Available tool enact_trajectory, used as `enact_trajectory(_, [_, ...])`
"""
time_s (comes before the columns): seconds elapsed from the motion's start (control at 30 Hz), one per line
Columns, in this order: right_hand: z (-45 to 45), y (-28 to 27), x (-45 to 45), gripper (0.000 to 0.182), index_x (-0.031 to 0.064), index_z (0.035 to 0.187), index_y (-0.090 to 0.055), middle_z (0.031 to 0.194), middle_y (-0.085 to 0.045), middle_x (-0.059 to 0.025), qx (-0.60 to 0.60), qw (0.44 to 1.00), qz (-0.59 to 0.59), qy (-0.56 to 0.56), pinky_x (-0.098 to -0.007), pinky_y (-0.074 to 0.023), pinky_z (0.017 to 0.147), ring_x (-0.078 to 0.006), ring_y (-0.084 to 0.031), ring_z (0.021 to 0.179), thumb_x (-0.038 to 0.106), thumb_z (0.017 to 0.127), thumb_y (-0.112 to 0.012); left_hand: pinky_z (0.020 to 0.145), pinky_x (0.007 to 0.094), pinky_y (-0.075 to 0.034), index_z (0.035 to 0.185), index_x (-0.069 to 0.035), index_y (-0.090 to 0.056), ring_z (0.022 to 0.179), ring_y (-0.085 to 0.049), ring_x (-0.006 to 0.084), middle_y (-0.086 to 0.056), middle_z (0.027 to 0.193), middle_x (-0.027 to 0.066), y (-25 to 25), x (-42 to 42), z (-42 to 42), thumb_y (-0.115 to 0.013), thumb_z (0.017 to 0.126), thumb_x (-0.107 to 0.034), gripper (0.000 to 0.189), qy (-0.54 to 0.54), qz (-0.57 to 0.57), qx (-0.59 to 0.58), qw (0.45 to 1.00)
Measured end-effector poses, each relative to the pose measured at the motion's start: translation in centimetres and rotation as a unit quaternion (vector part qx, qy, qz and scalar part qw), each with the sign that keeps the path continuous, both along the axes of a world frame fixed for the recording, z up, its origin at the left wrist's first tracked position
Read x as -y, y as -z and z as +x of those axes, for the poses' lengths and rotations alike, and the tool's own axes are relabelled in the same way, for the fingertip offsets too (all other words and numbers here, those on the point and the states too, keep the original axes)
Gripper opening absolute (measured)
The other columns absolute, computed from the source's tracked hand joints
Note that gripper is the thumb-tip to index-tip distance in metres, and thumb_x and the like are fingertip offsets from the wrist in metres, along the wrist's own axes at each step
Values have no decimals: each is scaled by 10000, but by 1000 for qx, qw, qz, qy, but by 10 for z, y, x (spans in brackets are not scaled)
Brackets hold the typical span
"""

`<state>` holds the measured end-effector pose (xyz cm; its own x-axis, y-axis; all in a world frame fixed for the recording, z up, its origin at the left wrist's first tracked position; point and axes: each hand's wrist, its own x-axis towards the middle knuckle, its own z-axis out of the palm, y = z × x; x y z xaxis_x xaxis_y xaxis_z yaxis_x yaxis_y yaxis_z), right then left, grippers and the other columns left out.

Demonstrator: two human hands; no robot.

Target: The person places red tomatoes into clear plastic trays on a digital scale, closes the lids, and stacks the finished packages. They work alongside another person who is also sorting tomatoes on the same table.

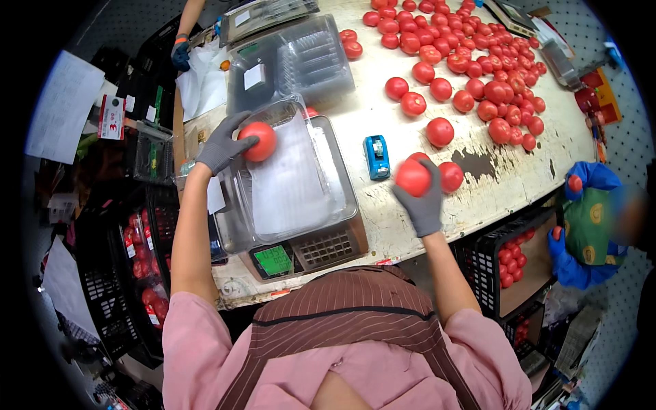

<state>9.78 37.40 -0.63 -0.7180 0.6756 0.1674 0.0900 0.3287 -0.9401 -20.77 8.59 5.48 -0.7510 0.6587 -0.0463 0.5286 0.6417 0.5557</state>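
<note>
My left hand [225, 143], in a grey knit glove, grips a red tomato [260, 141] over the left side of a clear plastic tray [241, 215]. White paper [287, 179] lines that tray, which rests on the metal pan of a weighing scale [266, 261] with a lit green display. Right of the scale, my gloved right hand [423, 205] holds a second tomato [412, 178], slightly blurred. Two tomatoes lie close to that hand; one is the tomato [451, 177] just to its right. A blue tape dispenser [377, 158] stands between scale and right hand.
Many loose tomatoes [456, 56] cover the far right of the worn table [379, 225]. Stacked clear plastic trays [315, 56] sit behind the scale. Black crates [482, 277] of tomatoes stand on both sides. A person [589, 225] is at right; another person's gloved hand [180, 54] shows far left.
</note>
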Motion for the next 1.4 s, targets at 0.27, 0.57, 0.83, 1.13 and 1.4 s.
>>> enact_trajectory(0.27, [-145, -58, 152, 534, 95, 1171, -472, 1248, -423, -181, 196, 858, 277, -386, -425, -435, 918, -359, -510, 1060, 236, 715, -711, 982, 348, -390, 1348, -89, -438, 1176, -482, 257, -490, 1326, 128, 10, -3, -14, -698, 774, -269, 655, 38, 5, 56, 998])
enact_trajectory(0.57, [-96, -10, -13, 400, 88, 1115, -581, 1146, -564, -159, 9, 943, 325, -63, -406, -392, 941, -320, -515, 1059, 218, 741, -634, 1022, 349, -356, 1228, -37, -528, 1195, -472, 249, -537, 1237, 139, -4, -8, 30, -692, 778, -133, 489, -6, 72, -113, 991])
enact_trajectory(0.83, [-36, 50, -89, 473, 115, 1162, -545, 1210, -501, -136, 310, 920, 222, -86, -410, -437, 915, -302, -484, 1134, 183, 714, -682, 953, 294, -435, 1212, -13, -530, 1094, -551, 181, -562, 1181, 92, -31, -97, 132, -610, 822, 10, 398, 68, 312, 225, 921])
enact_trajectory(1.13, [-21, -59, -1, 564, 77, 1236, -518, 1210, -531, -114, -92, 960, -53, -261, -320, -418, 921, -237, -514, 1103, 294, 749, -699, 1001, 562, -352, 1323, -70, -394, 1178, -476, 361, -450, 1324, 178, -18, -115, 192, -577, 841, -473, 654, -63, 475, 805, 349])
enact_trajectory(1.4, [21, 64, -117, 658, 112, 1228, -508, 1267, -446, -152, 374, 858, 350, 32, -411, -349, 1006, -346, -453, 1143, 264, 646, -776, 923, 411, -442, 1147, -74, -541, 1054, -537, 302, -532, 1157, 132, -32, -36, 180, -711, 710, -244, 499, 17, 122, -23, 992])
